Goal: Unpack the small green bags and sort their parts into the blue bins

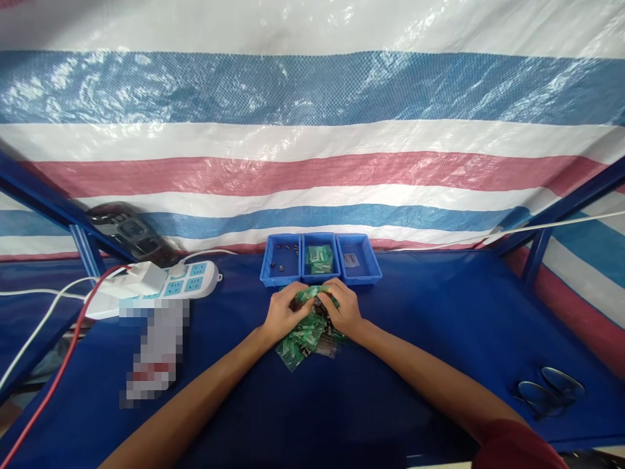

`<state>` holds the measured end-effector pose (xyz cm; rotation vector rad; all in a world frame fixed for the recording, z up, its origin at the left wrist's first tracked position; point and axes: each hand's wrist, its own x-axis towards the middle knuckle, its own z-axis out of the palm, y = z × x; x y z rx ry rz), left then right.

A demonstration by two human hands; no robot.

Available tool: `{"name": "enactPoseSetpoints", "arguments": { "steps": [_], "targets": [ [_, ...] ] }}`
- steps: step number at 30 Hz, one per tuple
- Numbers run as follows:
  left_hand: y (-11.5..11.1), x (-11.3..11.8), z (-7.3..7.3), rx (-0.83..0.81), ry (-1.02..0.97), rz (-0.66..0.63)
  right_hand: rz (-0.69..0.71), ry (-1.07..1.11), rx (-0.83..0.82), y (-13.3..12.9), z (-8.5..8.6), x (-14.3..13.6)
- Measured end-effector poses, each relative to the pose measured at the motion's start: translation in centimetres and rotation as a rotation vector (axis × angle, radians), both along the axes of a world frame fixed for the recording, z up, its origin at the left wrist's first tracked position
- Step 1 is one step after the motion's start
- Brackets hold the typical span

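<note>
My left hand [284, 314] and my right hand [346, 310] meet above the blue tabletop, just in front of three small blue bins. Between them is a small green-and-clear plastic bag [311, 291], pinched by the thumb and fingers of both hands. Beneath the hands lies a loose pile of similar green-printed packets [303, 337], mixed with small dark parts and a clear packet [327, 346]. What the held bag contains cannot be made out.
The left bin [275, 281] holds several small dark parts, the middle bin [319, 276] green packets, the right bin [370, 266] a clear packet. A power strip [208, 279] with cables stands left, near a dark packaged item [131, 231]. Eyeglasses [544, 394] lie right. Striped sheeting [312, 140] hangs behind.
</note>
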<state>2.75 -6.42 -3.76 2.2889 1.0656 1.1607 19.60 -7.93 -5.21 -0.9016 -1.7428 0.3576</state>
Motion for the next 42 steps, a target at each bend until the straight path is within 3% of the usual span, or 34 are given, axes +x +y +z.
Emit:
{"name": "enactPoseSetpoints", "arguments": {
  "steps": [7,14,32,42],
  "targets": [
    [-0.03,0.08,0.09,0.066,0.025,-0.024,0.011,-0.004,0.011,0.03,-0.22,-0.08],
    [-0.04,-0.24,-0.08,-0.026,-0.002,-0.023,-0.021,0.001,0.004,0.02,-0.28,-0.05],
    [0.1,-0.01,-0.53,0.002,-0.007,-0.047,0.005,0.007,-0.004,0.16,-0.29,0.26],
    [0.02,-0.03,-0.01,-0.032,-0.031,-0.025,-0.006,0.038,-0.033,0.11,-0.41,0.05]
  ]
}}
